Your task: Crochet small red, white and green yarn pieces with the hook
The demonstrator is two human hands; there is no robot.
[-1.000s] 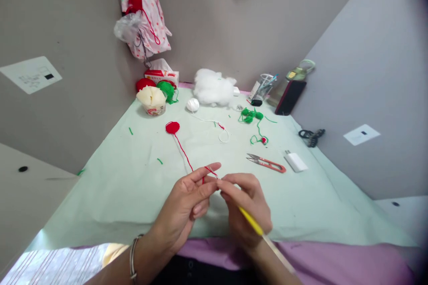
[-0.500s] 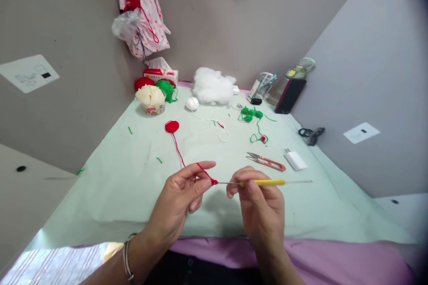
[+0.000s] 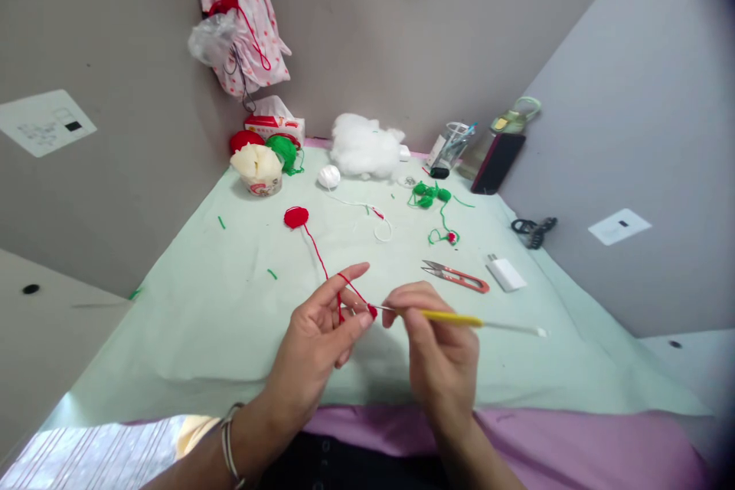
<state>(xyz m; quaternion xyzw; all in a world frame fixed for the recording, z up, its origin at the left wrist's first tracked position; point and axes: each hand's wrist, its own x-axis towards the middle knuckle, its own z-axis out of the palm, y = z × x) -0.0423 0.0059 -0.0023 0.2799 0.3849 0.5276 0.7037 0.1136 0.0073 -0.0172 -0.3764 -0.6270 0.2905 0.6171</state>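
Between thumb and fingers, my left hand (image 3: pixel 313 337) pinches a small red crochet piece (image 3: pixel 373 311). Red yarn (image 3: pixel 315 246) runs over its raised index finger and back to a flat red ball of yarn (image 3: pixel 296 217) on the table. My right hand (image 3: pixel 439 348) grips a crochet hook (image 3: pixel 451 317) by its yellow handle, and the thin metal tip meets the red piece. The hook's other metal end points right and slightly down. Orange-handled thread snips (image 3: pixel 456 276) lie just beyond my right hand.
Behind are white stuffing (image 3: pixel 367 145), a white yarn ball (image 3: pixel 329 177), green yarn pieces (image 3: pixel 430 195) and a paper-lined cup (image 3: pixel 258 170). On the right stand a phone (image 3: pixel 498 163) and a bottle (image 3: pixel 511 126), with a white charger (image 3: pixel 506 273) nearer. A polka-dot bag (image 3: pixel 261 31) hangs at the back left.
My right hand has moved left, closer to my left hand, and the hook now tilts, its far end lower. My left index finger has lifted, and the yarn strand has shifted right.
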